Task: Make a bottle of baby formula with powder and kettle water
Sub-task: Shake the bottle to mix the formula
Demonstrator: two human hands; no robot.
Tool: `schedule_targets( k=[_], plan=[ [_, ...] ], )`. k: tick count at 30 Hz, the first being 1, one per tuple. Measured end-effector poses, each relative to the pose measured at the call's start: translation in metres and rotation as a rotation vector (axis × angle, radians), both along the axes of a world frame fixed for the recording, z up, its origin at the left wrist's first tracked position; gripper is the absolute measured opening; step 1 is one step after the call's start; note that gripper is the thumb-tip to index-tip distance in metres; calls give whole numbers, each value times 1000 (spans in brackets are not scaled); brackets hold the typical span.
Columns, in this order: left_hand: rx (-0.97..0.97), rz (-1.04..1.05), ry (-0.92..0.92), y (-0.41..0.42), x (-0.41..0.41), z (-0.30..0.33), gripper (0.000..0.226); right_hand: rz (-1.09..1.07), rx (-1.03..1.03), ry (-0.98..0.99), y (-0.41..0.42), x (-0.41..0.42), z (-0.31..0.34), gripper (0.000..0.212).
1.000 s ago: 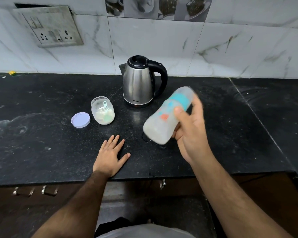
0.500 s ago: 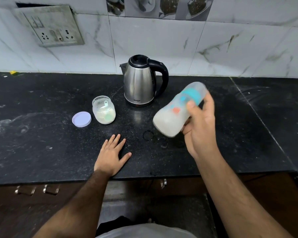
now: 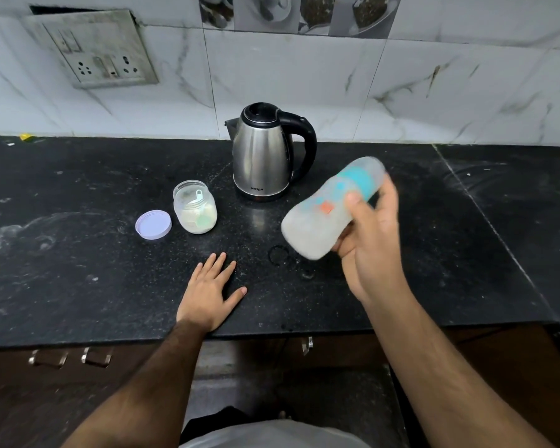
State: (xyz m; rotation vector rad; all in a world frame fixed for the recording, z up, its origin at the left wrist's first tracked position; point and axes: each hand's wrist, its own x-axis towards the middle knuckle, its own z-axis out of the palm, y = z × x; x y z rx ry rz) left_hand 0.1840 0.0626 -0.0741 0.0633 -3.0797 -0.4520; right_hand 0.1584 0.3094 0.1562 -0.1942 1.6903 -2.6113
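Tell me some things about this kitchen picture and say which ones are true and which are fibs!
1. The right hand holds the baby bottle tilted in the air. True.
2. The left hand is lifting the kettle. False: it rests flat on the counter.
3. The powder jar has its lid on. False: the purple lid lies beside it, to its left.
4. A scoop sits inside the jar. True.
5. The kettle stands behind the jar, near the wall. True.
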Motion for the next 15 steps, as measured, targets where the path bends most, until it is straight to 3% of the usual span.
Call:
schedule_targets(
  k=[3, 8, 13, 15],
  plan=[
    [3, 0, 1, 0, 1, 0, 82, 137, 76, 59, -1, 7, -3, 72],
    [3, -2, 10, -1, 0, -4, 81, -117, -118, -13, 6, -6, 2, 65],
    [2, 1, 4, -2, 0, -4, 80, 117, 82, 45, -3, 9, -6, 79],
    [6, -1, 8, -1, 0, -4, 80, 71, 31, 52, -2, 7, -2, 77]
  ],
)
